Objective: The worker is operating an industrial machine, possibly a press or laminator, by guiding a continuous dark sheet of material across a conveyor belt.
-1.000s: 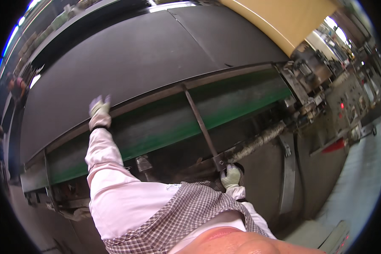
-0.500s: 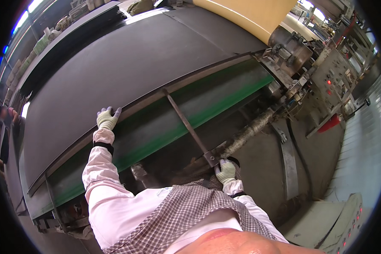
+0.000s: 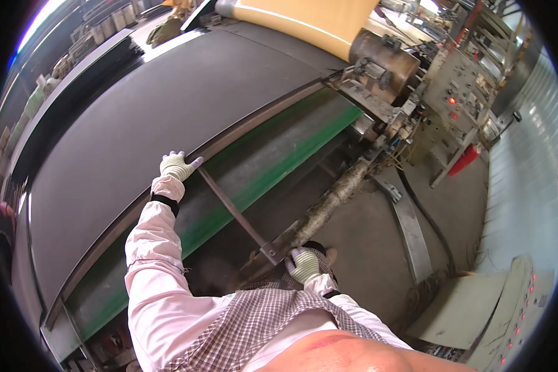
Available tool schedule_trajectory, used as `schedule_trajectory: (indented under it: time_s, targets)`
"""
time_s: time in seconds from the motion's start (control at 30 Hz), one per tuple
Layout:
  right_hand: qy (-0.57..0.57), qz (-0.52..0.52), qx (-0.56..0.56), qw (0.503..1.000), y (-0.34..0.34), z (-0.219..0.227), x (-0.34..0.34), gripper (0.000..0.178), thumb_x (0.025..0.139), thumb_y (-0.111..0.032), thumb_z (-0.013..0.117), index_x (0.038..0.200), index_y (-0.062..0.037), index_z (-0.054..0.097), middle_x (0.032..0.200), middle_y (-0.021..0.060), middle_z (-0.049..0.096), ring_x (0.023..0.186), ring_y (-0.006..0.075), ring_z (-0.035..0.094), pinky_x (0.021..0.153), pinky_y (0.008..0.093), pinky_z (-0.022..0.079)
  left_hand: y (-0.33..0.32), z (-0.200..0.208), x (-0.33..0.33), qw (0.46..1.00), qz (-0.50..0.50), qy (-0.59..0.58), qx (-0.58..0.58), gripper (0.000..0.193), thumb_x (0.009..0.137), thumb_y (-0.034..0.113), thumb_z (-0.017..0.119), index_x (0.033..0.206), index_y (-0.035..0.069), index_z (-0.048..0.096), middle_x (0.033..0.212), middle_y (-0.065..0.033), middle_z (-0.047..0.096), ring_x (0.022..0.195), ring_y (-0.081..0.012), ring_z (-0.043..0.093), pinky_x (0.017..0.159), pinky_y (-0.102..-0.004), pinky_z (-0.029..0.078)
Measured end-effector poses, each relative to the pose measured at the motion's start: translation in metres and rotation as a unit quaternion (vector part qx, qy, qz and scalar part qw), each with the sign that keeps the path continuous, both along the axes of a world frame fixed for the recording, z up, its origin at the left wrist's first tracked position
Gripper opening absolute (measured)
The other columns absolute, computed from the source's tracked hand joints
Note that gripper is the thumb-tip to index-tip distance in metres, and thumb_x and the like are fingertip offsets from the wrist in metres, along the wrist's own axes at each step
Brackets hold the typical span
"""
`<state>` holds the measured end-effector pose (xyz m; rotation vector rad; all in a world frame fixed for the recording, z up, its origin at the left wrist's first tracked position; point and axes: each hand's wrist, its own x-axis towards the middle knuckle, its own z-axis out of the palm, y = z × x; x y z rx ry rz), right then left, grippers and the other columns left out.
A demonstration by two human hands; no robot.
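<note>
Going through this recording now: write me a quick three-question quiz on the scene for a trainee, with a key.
1. True or false: the left grip and the right grip are both gloved.
2. What colour is the stripe below the dark sheet? A) blue B) green C) orange
3. Which grip is nearer the lower end of the metal bar?

Key: 1. True. 2. B. 3. The right grip.

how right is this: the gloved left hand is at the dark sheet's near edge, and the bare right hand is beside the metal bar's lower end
The right hand is not bare: the head view shows it in a pale glove. It is beside the lower end of the metal bar, and the gloved left hand is at the near edge of the dark sheet.
</note>
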<state>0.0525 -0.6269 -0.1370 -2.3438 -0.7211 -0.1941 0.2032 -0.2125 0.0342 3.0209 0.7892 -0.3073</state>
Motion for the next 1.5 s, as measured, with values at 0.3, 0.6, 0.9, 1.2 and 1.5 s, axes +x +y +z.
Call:
schedule_trajectory:
  time_s: [0.3,0.6,0.9,1.2,1.5]
  targets:
    - [0.034,0.033,-0.014,0.999,-0.007,0.004,0.003,0.019,0.077,-0.022,0.063,0.087,-0.0055,0.060,0.079,0.0161,0.059,0.074,0.0347,0.058,0.067,0.0455,0.048,-0.062,0.003,0.105,0.997,-0.074,0.023,-0.031,0.093,0.077,0.082,0.037,0.132,0.008,0.050,0.132,-0.0185,0.050,0.124,-0.0334,0.046,0.106,-0.0403,0.036]
    - [0.021,0.022,-0.032,0.999,-0.010,0.004,0.005,0.019,0.077,-0.023,0.062,0.086,-0.0064,0.058,0.078,0.0158,0.057,0.072,0.0351,0.057,0.065,0.0461,0.048,-0.013,-0.056,0.095,0.962,-0.162,-0.185,-0.116,0.058,0.091,0.056,0.038,0.128,0.014,0.054,0.132,-0.0105,0.052,0.124,-0.0285,0.046,0.104,-0.0388,0.036]
    - [-0.013,-0.017,-0.057,0.998,0.000,-0.019,-0.001,0.018,0.077,-0.022,0.061,0.079,-0.0042,0.056,0.076,0.0195,0.057,0.072,0.0387,0.056,0.066,0.0494,0.045,0.191,-0.047,-0.245,0.991,0.042,0.013,0.129,0.048,0.093,0.012,0.036,0.141,0.020,0.037,0.148,-0.0088,0.034,0.134,-0.0337,0.034,0.109,-0.0454,0.030]
    - [-0.016,-0.030,-0.162,0.986,-0.020,-0.047,0.009,0.043,0.072,-0.020,0.064,0.109,0.0012,0.060,0.103,0.0257,0.061,0.092,0.0437,0.058,0.083,0.0486,0.047,0.153,-0.055,-0.214,0.932,0.246,-0.234,0.126,0.047,0.087,0.049,0.045,0.095,0.009,0.068,0.099,-0.0136,0.064,0.093,-0.0330,0.060,0.083,-0.0475,0.046]
    - [0.023,-0.073,-0.127,0.989,0.009,0.002,-0.008,0.033,0.071,-0.018,0.064,0.102,-0.0042,0.065,0.093,0.0207,0.063,0.083,0.0406,0.060,0.075,0.0476,0.048,0.173,-0.051,-0.206,0.950,0.188,-0.247,0.028,0.059,0.085,0.056,0.053,0.126,0.014,0.056,0.126,-0.0151,0.056,0.121,-0.0314,0.049,0.104,-0.0436,0.036]
